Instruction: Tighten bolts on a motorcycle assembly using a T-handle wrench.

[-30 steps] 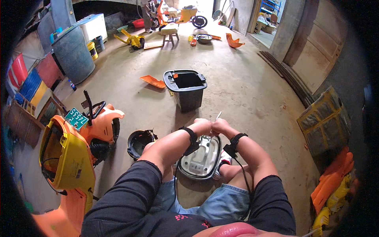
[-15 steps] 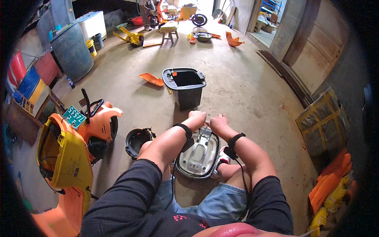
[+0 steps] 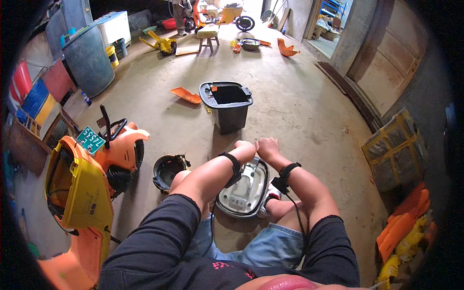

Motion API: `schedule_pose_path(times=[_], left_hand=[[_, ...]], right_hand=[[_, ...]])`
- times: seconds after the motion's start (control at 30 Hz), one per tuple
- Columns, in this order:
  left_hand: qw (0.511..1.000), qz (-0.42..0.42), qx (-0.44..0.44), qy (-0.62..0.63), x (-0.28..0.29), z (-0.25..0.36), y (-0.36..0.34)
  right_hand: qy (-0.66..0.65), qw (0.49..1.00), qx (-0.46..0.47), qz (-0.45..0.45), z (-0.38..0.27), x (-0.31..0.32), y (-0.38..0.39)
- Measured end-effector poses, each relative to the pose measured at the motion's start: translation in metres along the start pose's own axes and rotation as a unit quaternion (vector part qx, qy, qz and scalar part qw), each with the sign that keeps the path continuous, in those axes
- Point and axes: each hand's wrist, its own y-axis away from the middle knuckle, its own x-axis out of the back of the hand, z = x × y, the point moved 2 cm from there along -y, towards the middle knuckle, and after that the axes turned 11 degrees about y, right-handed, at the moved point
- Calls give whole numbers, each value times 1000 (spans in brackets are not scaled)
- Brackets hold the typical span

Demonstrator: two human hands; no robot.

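A scooter seat (image 3: 240,197) lies upside down on the floor between my legs, its pale underside up and a dark rim around it. Over the seat's far end my left hand (image 3: 247,148) is closed, the wrist bent and turned to the right. Right beside it, my right hand (image 3: 267,149) is curled closed too. Whatever the fingers grip is hidden behind the hands. Just beyond them stands a black storage box (image 3: 231,118) with a wide rim and an open top. An orange piece (image 3: 215,89) rests on its rim.
Left of my leg sits an upturned black helmet (image 3: 169,172). A partly dismantled orange and yellow scooter body (image 3: 89,193) stands at the left. An orange panel (image 3: 186,94) lies beyond. At right are a taped package (image 3: 396,150) and orange panels (image 3: 403,222). A person (image 3: 180,19) stands far back.
My left hand has shifted slightly right and its wrist has turned, so it now almost meets my right hand. The right hand has moved slightly, and the seat has barely shifted.
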Motion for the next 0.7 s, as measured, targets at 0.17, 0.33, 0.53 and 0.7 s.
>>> schedule_pose_path(times=[0.17,0.33,0.53,0.7], left_hand=[[998,61,-28,10,9,-3,4],[978,184,-30,99,24,1,13],[997,33,-49,59,18,9,17],[997,33,-27,60,10,8,6]], right_hand=[[55,968,171,177,-1,2,15],[102,987,76,-95,8,4,12],[-140,957,-48,-250,19,-31,1],[-513,807,-91,-277,7,-44,3]])
